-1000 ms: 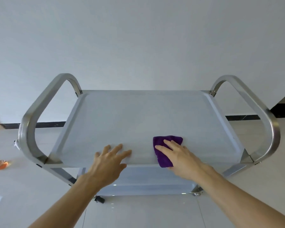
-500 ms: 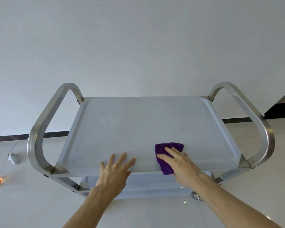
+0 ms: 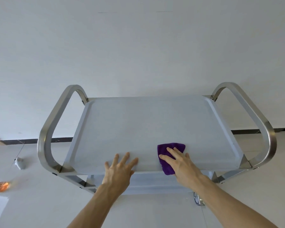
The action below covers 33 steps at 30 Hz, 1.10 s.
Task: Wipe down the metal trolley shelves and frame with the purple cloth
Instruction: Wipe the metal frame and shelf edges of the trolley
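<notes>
From the head camera, we stood over the trolley with its top shelf spread out below us. Our right hand lay flat on the purple cloth, fingers extended and only slightly spread, pressing the cloth down rather than gripping it. The cloth sat on the shelf's near right part, its lower end draped over the near rim. Our left hand rested palm-down on the near edge just left of centre, fingers fanned wide and holding nothing; we judged it was bracing the trolley.

The step in hand looked like wiping the top shelf, with most of the task left: the lower shelf below and both looped handles were apart from the cloth. The next move, as we judged it, called for sliding the flat hand across the surface under steady pressure, keeping the cloth bunched beneath the palm.

For edges, the shelf had a shallow raised lip all round, so a stroke would need to stop or lift at it. The surface was bare, giving free room to the far side and to the left. The handle loops rose at both ends, limiting sideways sweeps. A caster showed under the near right, so a hard push might roll the trolley.
</notes>
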Each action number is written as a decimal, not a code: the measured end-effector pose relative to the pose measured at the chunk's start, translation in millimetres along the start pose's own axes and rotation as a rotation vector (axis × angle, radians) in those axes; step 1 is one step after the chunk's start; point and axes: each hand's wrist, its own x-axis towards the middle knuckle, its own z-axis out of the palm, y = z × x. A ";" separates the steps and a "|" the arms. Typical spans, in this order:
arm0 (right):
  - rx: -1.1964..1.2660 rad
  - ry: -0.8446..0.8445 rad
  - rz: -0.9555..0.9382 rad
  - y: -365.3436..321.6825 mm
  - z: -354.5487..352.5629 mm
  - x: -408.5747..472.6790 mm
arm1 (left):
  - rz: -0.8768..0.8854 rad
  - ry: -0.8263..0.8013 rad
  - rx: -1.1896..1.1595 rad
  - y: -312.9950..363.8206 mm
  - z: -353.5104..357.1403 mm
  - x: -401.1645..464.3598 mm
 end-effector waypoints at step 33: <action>0.136 -0.155 -0.029 26.3 -65.3 112.6 | 0.033 -0.130 -0.292 -53.6 -72.7 93.1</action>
